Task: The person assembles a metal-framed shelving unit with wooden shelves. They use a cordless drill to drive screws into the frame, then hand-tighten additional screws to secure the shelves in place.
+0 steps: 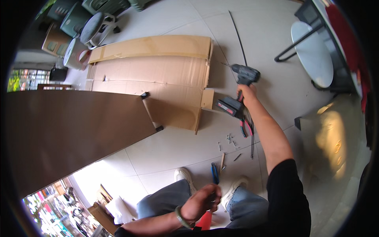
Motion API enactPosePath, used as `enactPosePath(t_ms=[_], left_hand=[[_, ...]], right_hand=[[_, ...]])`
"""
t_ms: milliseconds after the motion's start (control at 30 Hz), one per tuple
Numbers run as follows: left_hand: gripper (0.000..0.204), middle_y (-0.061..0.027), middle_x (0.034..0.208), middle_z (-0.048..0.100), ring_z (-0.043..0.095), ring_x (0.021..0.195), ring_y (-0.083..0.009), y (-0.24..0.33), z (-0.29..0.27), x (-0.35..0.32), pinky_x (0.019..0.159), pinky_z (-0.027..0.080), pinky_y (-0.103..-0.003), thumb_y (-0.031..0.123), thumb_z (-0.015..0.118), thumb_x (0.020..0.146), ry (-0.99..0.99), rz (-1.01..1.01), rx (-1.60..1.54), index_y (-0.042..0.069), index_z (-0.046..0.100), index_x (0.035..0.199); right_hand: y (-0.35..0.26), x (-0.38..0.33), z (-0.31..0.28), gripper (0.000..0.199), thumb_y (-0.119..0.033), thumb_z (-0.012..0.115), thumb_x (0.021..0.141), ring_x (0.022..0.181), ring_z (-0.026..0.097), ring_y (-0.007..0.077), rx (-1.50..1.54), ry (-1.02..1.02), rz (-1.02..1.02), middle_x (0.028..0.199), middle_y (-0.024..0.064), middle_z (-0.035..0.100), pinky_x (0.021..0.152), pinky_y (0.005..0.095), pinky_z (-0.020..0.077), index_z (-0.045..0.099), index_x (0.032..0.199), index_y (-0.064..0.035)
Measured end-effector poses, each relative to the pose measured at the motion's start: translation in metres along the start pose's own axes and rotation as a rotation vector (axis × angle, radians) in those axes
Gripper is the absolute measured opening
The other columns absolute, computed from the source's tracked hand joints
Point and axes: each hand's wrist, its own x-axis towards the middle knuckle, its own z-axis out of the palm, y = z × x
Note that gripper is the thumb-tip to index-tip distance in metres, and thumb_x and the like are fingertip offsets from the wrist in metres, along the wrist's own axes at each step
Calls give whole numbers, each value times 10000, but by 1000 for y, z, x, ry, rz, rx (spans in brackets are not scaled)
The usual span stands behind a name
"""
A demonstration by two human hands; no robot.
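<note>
My right hand (pixel 247 93) is wrapped round the grip of a dark cordless drill (pixel 245 74), held out over the floor with its bit pointing left. The battery (pixel 231 106) at the drill's base shows a red patch. Near my lap, my left hand (pixel 202 202) is closed with curled fingers; what they hold, if anything, is hidden. A band circles that wrist. Just below the drill lie red-and-black-handled pliers (pixel 245 128). Several small screws (pixel 229 138) are scattered on the tiles. Between my shoes rests a blue-handled tool (pixel 214 173), beside a thin wooden stick (pixel 222 161).
A large brown panel (pixel 79 134) with black corner pieces juts in from the left. Behind it lies a flattened cardboard box (pixel 150 71). One long thin black rod (pixel 237 35) crosses the floor. A grey wheeled stool (pixel 94 29) and a white oval-topped stool (pixel 312 53) stand farther off.
</note>
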Motion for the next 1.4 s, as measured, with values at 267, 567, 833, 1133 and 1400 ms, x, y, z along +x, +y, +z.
enactPosePath(t_ms=[267, 567, 833, 1133, 1400], left_hand=[[254, -17, 899, 601, 564, 770, -81, -7, -9, 2, 623, 448, -223, 150, 478, 1043, -110, 59, 427, 7, 612, 1204], [286, -44, 982, 696, 536, 668, -68, -9, 49, -251, 591, 438, -207, 165, 613, 980, -20, 317, 172, 35, 643, 1233], [243, -57, 962, 667, 569, 735, -88, 75, 106, -418, 615, 458, -208, 142, 529, 1020, -99, 619, 73, 1, 595, 1206], [172, -3, 838, 623, 508, 662, -63, 134, 107, -472, 557, 399, -218, 218, 509, 1032, -86, 714, 49, 78, 608, 1049], [269, 24, 703, 506, 461, 596, -87, 173, 109, -477, 551, 388, -245, 323, 644, 945, 88, 799, -186, 56, 618, 960]], right_hand=[[-153, -278, -59, 211, -129, 688, 822, 551, 565, 184, 61, -170, -46, 683, 65, 571, 492, 308, 437, 523, 940, -70], [-294, -618, -119, 441, -66, 717, 694, 781, 593, 181, -719, -335, -374, 886, 68, 590, 736, 356, 503, 515, 1084, -30], [-405, -760, 5, 417, -3, 741, 668, 590, 576, 133, -568, -354, -200, 825, 58, 592, 474, 282, 471, 522, 1023, -27], [-459, -786, 109, 393, -30, 637, 788, 796, 601, 140, -529, -532, -296, 1120, 90, 634, 722, 296, 509, 619, 1180, -2], [-498, -699, 196, 278, -46, 700, 701, 633, 554, 91, -519, -708, -300, 802, 32, 612, 501, 232, 444, 613, 965, -25]])
